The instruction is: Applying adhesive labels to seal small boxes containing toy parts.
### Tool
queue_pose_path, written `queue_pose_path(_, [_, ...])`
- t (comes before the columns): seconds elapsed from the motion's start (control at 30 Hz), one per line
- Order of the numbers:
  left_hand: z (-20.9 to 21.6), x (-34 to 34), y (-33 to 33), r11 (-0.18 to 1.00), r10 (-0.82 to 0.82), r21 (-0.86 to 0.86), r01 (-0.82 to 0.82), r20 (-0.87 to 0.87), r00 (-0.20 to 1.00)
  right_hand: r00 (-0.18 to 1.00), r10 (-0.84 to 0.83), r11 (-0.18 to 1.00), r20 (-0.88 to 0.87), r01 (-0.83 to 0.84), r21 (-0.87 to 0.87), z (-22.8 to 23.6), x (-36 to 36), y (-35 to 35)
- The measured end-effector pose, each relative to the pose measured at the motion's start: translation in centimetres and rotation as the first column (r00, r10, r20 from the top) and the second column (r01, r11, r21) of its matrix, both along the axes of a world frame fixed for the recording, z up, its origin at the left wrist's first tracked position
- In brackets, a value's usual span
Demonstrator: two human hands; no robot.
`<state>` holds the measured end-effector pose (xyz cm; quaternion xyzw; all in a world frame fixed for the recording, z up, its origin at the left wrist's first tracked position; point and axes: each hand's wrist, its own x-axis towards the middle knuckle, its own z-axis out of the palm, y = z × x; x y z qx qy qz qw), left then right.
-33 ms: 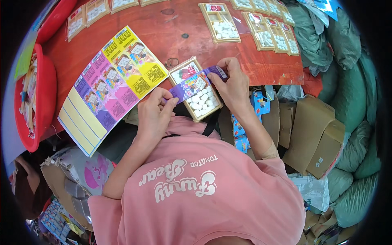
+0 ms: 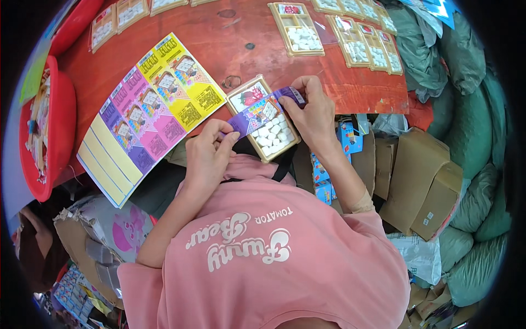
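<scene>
A purple printed sticker strip [image 2: 256,116] lies slantwise across the middle of a tan plastic tray [image 2: 267,159]. White pieces [image 2: 273,135] fill the tray's near part, and a card with a red picture [image 2: 249,94] shows in its far part. My left hand [image 2: 211,145] pinches the strip's left end between thumb and fingers. At the strip's upper right end, my right hand [image 2: 311,112] is closed on it, thumb beneath and fingers above. Left of the tray, a sheet of purple, pink and yellow stickers [image 2: 150,104] overhangs the table edge, its nearest part showing bare backing.
Several filled trays [image 2: 298,35] stand along the far side of the red table [image 2: 219,52]. A red basin [image 2: 63,118] with packed pieces sits at the left. Cardboard boxes [image 2: 413,183] and green sacks [image 2: 468,123] crowd the right, below the table edge.
</scene>
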<state>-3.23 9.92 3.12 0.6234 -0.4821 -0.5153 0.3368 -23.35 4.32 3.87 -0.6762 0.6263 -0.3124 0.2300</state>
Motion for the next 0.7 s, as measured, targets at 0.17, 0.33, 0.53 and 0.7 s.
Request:
queue_pose_path(0.17, [-0.3,-0.8,1.1,0.998,0.031,0.050,-0.025,-0.131,0.991,0.999,0.029,0.999,-0.028,-0.030,-0.038,-0.1,0.0,-0.2])
queue_pose_path(0.33, [-1.4,-1.5,1.8,0.991,0.043,0.132,-0.011,-0.247,0.968,0.996,0.043,0.996,0.071,-0.048,0.069,0.1,-0.1,0.3])
queue_pose_path(0.53, [-2.2,-1.6,2.0,0.950,0.065,0.310,0.046,-0.338,0.939,0.995,0.063,0.996,0.083,-0.068,0.062,0.2,0.2,0.8])
queue_pose_path(0.7, [-1.3,-2.1,1.7,0.905,0.204,0.425,0.026,-0.486,0.850,0.994,0.055,0.995,0.093,-0.062,0.076,0.1,0.2,0.7])
